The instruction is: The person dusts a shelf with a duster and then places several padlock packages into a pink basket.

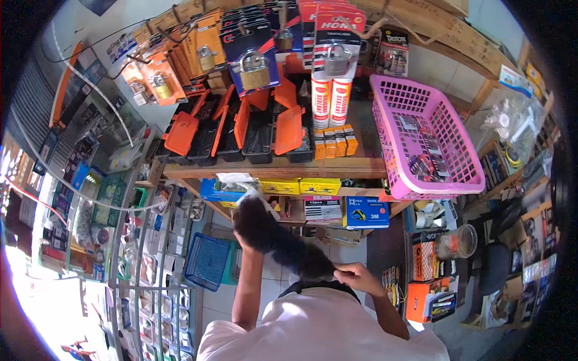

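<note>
A dark, fluffy feather duster [289, 246] slants across the front of my body, its far end up by the lower shelf. My right hand [354, 278] is closed around its near end, close to my waist. Behind the duster's far end, my left hand [242, 240] is raised with its fingers hidden by the dark feathers. Just above that hand, a pale, whitish piece [256, 200] overlaps the boxes on the lower shelf; what it is, I cannot tell.
A wooden shelf [271, 165] ahead bears black bins with orange lids [289, 131], sealant tubes [321, 103] and a pink basket [433, 188]. Carded padlocks [254, 69] hang above. Blue baskets [206, 260] stand on the floor at left, beside a glass display case [150, 286].
</note>
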Tool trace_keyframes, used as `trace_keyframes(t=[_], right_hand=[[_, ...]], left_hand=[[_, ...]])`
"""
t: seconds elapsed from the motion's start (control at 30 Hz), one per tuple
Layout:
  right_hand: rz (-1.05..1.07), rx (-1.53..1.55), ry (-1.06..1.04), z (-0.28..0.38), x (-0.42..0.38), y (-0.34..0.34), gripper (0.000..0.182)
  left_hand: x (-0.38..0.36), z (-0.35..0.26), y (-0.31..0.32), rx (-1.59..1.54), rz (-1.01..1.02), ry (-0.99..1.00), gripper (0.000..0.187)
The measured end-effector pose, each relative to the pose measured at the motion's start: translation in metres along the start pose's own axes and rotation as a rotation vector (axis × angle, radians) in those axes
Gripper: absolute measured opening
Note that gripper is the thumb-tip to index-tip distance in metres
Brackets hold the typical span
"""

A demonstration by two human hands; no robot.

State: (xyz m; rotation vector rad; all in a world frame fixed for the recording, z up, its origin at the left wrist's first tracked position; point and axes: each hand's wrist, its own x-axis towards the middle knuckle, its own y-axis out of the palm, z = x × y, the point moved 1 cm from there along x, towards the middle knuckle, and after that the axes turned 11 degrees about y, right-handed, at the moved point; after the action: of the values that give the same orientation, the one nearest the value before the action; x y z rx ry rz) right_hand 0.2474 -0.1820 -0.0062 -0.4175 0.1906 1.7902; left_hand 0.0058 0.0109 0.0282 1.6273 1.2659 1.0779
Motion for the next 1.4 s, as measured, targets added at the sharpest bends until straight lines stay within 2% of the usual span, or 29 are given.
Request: trace_keyframes(t=[0.07,0.1,0.13,0.17,0.2,0.27,0.33,0.37,0.4,0.47,0.57,0.6,0.67,0.7,0.8,0.87,0.93,0.97,1.07,1.1,1.13,1.17,1.2,1.23,1.27,1.3,1.33,1.37,1.4], right_hand=[[-0.020,0.038,-0.021,0.020,-0.008,-0.012,0.026],[-0.088,0.197,0.033,0.027,-0.012,-0.016,0.023],[-0.156,0.356,0.083,0.030,-0.014,-0.021,0.021],[-0.135,0.424,0.030,0.019,-0.011,-0.032,0.013],[-0.150,0.427,0.027,0.024,-0.011,-0.036,0.013],[-0.100,0.928,-0.141,0.044,-0.007,-0.050,0.023],[-0.065,0.950,-0.237,0.067,0.002,-0.065,0.054],[0.018,1.004,-0.291,0.065,0.015,-0.077,0.059],[0.006,1.006,-0.301,0.073,0.025,-0.085,0.059],[-0.116,1.109,-0.348,0.088,0.047,-0.090,0.054],[-0.250,1.376,-0.381,0.064,0.090,-0.102,0.044],[-0.198,1.379,-0.442,0.062,0.101,-0.102,0.039],[-0.258,1.447,-0.399,0.063,0.116,-0.101,0.031],[-0.219,1.358,-0.438,0.061,0.122,-0.104,0.025],[-0.087,1.373,-0.485,0.055,0.132,-0.111,0.021],[-0.124,1.332,-0.500,0.052,0.128,-0.110,0.020],[0.071,1.609,-0.397,0.052,0.117,-0.108,0.025],[0.012,1.566,-0.354,0.046,0.110,-0.107,0.038],[-0.144,1.706,-0.227,0.012,0.094,-0.084,0.043],[-0.091,1.818,-0.095,-0.009,0.091,-0.070,0.044],[-0.040,1.925,0.044,-0.034,0.087,-0.054,0.046],[0.222,1.687,0.082,-0.071,0.091,-0.038,0.047],[0.463,1.434,0.116,-0.071,0.089,-0.025,0.047],[0.329,1.195,0.273,-0.075,0.085,-0.013,0.048],[0.196,0.951,0.417,-0.037,0.064,0.011,0.050],[0.199,0.954,0.417,-0.008,0.052,0.022,0.050],[0.199,0.529,0.208,0.024,0.043,0.025,0.053],[0.194,0.101,0.001,0.057,0.031,0.023,0.056],[-0.032,-0.071,-0.130,0.097,0.013,0.015,0.059]], left_hand=[[0.006,-0.007,0.010,0.028,-0.233,0.019,0.059],[0.004,-0.012,-0.025,0.125,-0.212,0.023,0.054],[0.005,-0.012,-0.018,0.162,-0.206,0.028,0.052],[0.006,-0.012,-0.018,0.149,-0.195,0.025,0.052],[0.006,-0.012,-0.019,0.135,-0.183,0.023,0.053],[0.006,-0.011,-0.015,0.130,-0.176,0.012,0.053],[0.006,-0.011,-0.015,0.127,-0.166,0.003,0.054],[0.006,-0.012,-0.018,0.076,-0.130,-0.037,0.054],[0.007,-0.010,-0.018,0.026,-0.094,-0.077,0.054],[0.005,-0.008,-0.011,0.063,-0.117,-0.095,0.053],[0.001,-0.008,-0.018,0.120,-0.147,-0.087,0.048],[0.000,-0.008,-0.019,0.118,-0.133,-0.084,0.048],[-0.002,-0.008,-0.024,0.117,-0.166,-0.100,0.044],[-0.003,-0.007,-0.019,0.157,-0.260,-0.104,0.038],[-0.004,-0.005,-0.029,0.157,-0.285,-0.161,0.037],[-0.008,-0.003,-0.030,0.199,-0.283,-0.164,0.036],[-0.008,0.002,-0.047,0.237,-0.347,-0.198,0.035],[-0.005,0.004,-0.064,0.181,-0.296,-0.211,0.030],[-0.002,0.007,-0.082,0.087,-0.340,-0.256,0.025],[0.001,0.009,-0.090,-0.076,-0.355,-0.267,0.022],[0.000,0.011,-0.074,-0.081,-0.351,-0.260,0.022],[-0.003,0.013,-0.045,-0.004,-0.398,-0.244,0.021],[-0.004,0.015,-0.029,0.074,-0.445,-0.229,0.020],[0.002,0.018,-0.041,0.045,0.173,-0.224,0.023],[0.004,0.020,-0.023,0.047,0.176,-0.222,0.023],[0.004,0.021,0.012,0.230,0.063,-0.181,0.026],[0.005,0.021,0.043,0.413,-0.056,-0.139,0.029],[0.005,0.018,0.067,0.495,0.016,-0.137,0.030],[0.007,0.016,0.086,0.577,0.088,-0.135,0.031]])
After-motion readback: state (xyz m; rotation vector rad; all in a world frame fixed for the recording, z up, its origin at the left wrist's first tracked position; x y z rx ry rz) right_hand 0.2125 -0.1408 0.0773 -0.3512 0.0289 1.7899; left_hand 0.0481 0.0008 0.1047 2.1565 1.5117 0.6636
